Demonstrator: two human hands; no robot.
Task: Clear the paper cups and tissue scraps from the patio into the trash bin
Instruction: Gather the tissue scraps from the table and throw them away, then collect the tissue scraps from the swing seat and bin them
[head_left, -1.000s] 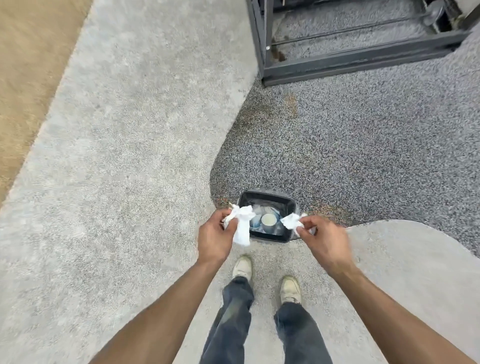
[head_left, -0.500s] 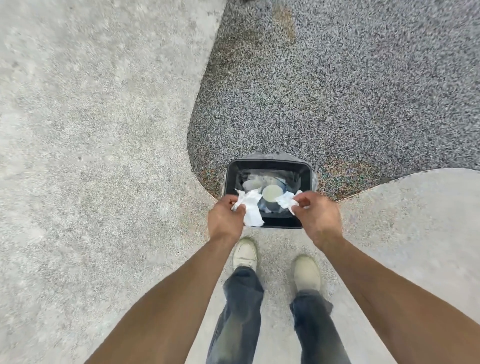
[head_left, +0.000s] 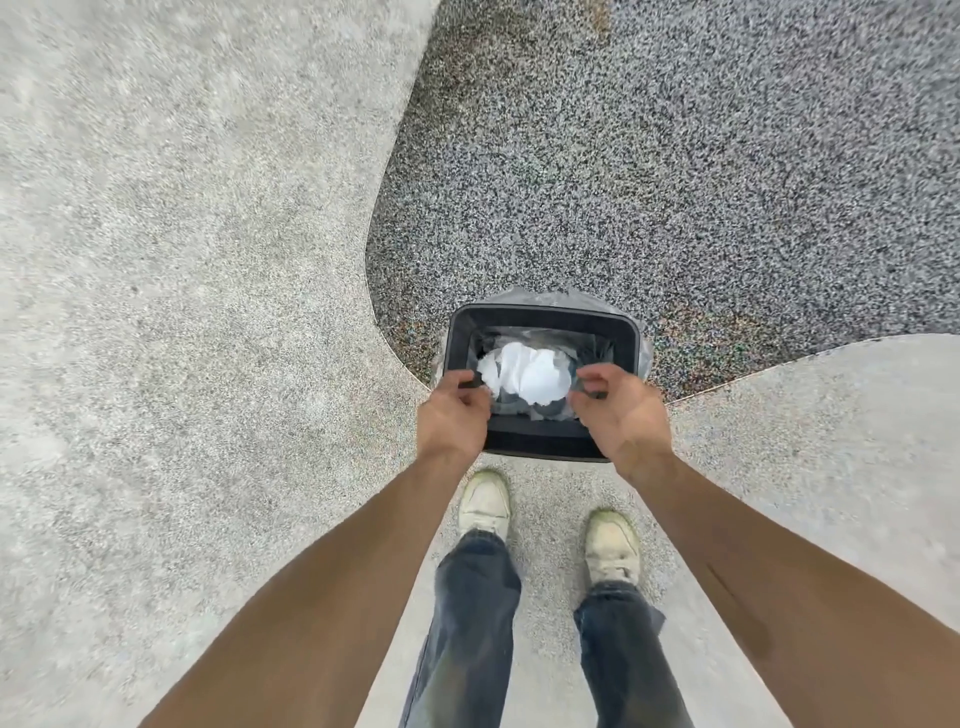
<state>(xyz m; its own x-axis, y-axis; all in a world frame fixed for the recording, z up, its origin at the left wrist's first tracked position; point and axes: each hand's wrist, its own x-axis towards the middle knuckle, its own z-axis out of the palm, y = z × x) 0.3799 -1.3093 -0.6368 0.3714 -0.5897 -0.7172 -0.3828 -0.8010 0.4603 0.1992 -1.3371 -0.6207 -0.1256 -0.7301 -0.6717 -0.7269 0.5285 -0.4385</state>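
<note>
So the key thing here is that the crumpled white tissue scraps (head_left: 524, 375) sit inside the black rectangular plastic trash bin (head_left: 543, 318), below and between both hands, so neither hand has anything left to carry. The left hand (head_left: 453, 418) hangs over the bin's near-left corner with its fingers loosely curled and nothing visible between them; the right hand (head_left: 621, 415) is over the near-right side, fingers loosely curled and a bit spread, also holding nothing. The tissue looks equally near both hands, just lower down in the clear plastic liner bag (head_left: 644, 353), and it covers most of whatever lies underneath; only a bit of dark stuff peeks out below it, so paper cups can't be confirmed from this angle. The bin's long axis runs left to right across the person's stance, right in front of the pale worn sneakers (head_left: 485, 501), straddling the curved seam between light concrete patio (head_left: 182, 312) and dark speckled pebble paving (head_left: 675, 182). Judging by this, the drop is done and the hands just need to pull back.
</note>
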